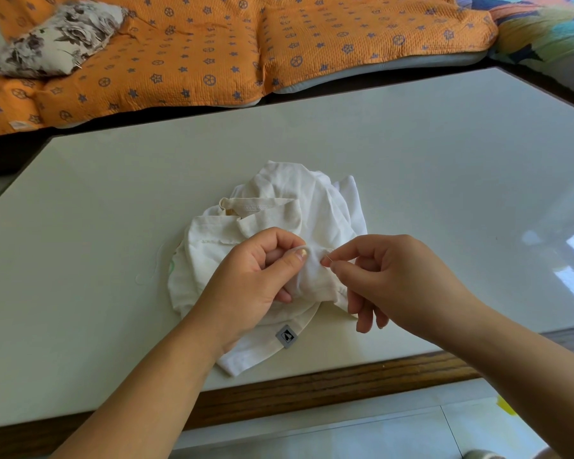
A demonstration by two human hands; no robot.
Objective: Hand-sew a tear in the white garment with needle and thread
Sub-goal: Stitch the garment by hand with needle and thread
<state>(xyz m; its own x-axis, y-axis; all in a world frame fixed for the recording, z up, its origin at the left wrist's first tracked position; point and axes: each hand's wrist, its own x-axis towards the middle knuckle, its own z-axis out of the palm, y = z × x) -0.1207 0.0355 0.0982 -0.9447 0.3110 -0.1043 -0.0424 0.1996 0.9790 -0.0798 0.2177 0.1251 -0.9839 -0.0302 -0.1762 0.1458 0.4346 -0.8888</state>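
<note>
Small crumpled white cotton garment (312, 200) lies bunched near the front middle of the glossy white bench (444, 144), with its lower hem and a small grey woven label (286, 336) close to the bench's wooden front edge. The fabric looks light, soft and limp, and it probably slides easily on the slick top, so it likely needs pinching right next to the tear to keep the seam taut. Taking it by a loose edge would probably just drag the whole heap. Left hand (252, 279) comes in from below, forearm angled up and to the right, fingers curled, with thumb and fingertips pinching a raised fold of the garment. Right hand (388, 270) comes in from the lower right, wrist raised off the bench, thumb and forefinger nipping a thin metal needle (327, 259) at that same fold, other fingers curled loosely below. Needle is stiff, tiny, sharp and slippery, and a fingertip pinch near the eye end seems best. The tear itself cannot be made out. A faint pale thread (153, 270) loops on the bench just left of the garment. Whether it runs to the needle cannot be told.
</note>
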